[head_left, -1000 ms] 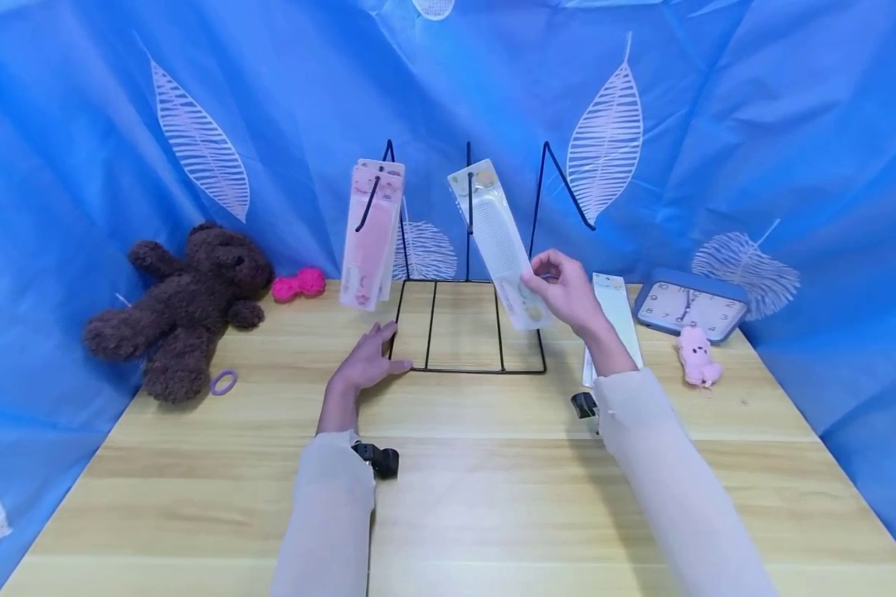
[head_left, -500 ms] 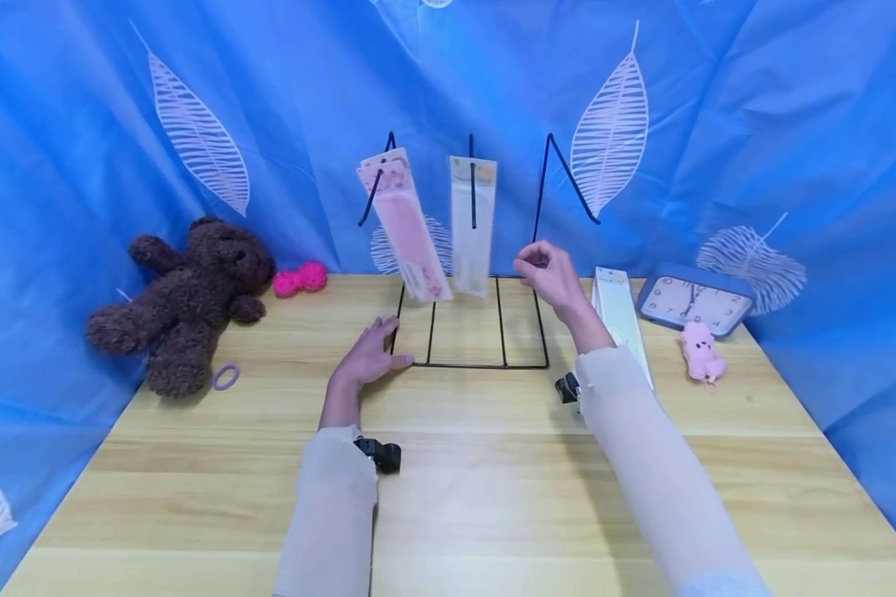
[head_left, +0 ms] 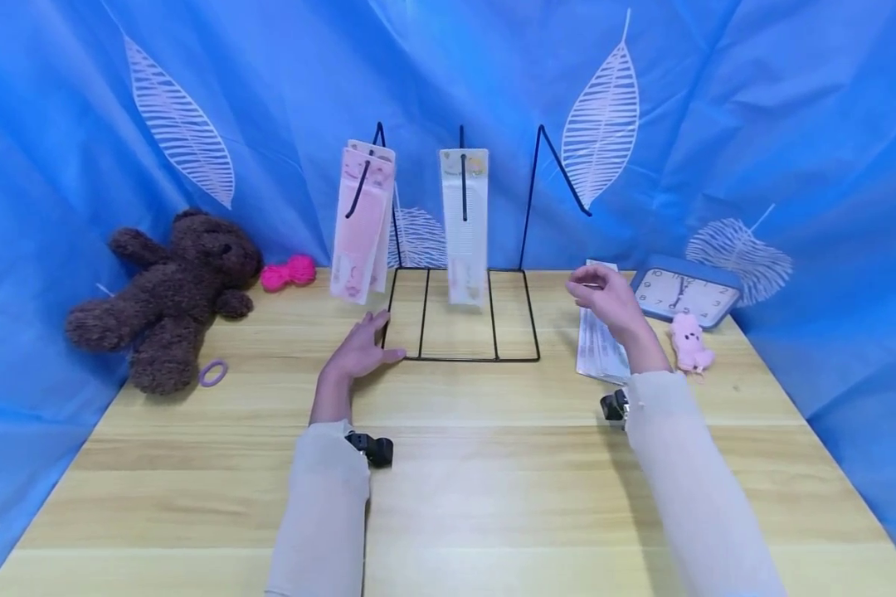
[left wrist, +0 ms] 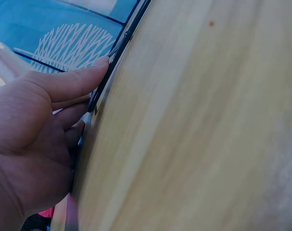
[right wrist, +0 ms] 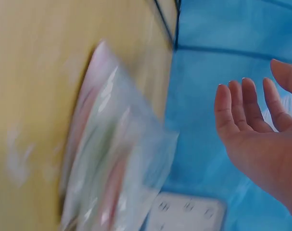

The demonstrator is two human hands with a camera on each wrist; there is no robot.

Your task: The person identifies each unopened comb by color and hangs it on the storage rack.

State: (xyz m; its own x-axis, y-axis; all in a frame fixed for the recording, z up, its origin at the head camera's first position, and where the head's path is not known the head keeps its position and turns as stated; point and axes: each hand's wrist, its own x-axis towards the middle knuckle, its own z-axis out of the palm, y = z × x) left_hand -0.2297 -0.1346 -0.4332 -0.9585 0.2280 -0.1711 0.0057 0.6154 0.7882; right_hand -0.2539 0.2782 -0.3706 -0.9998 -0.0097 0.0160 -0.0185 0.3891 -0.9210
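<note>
My left hand [head_left: 354, 348] holds the front left corner of a black wire display rack [head_left: 463, 359], its thumb on the front wire in the left wrist view. Pink packaged combs [head_left: 353, 257] hang from the rack's left hook. On the middle hook hangs a pale packaged comb [head_left: 466, 265], straight down. My right hand [head_left: 612, 303] is over a pile of packaged combs [head_left: 593, 352] on the table, right of the rack. In the right wrist view its fingers are loosely bent, with nothing in them, and the clear wrappers [right wrist: 117, 159] look blurred.
The right hook [head_left: 565, 171] carries nothing. A blue clock [head_left: 687, 290] and a pink plush toy [head_left: 690, 344] are at the right. To the left lie a brown teddy bear [head_left: 187, 290], a bright pink bow-shaped item [head_left: 289, 272] and a purple ring [head_left: 212, 373].
My right hand let go of the pale packaged comb, which swung from tilted to straight on the middle hook. It then moved right, over the pile. My left hand stayed at the rack's corner.
</note>
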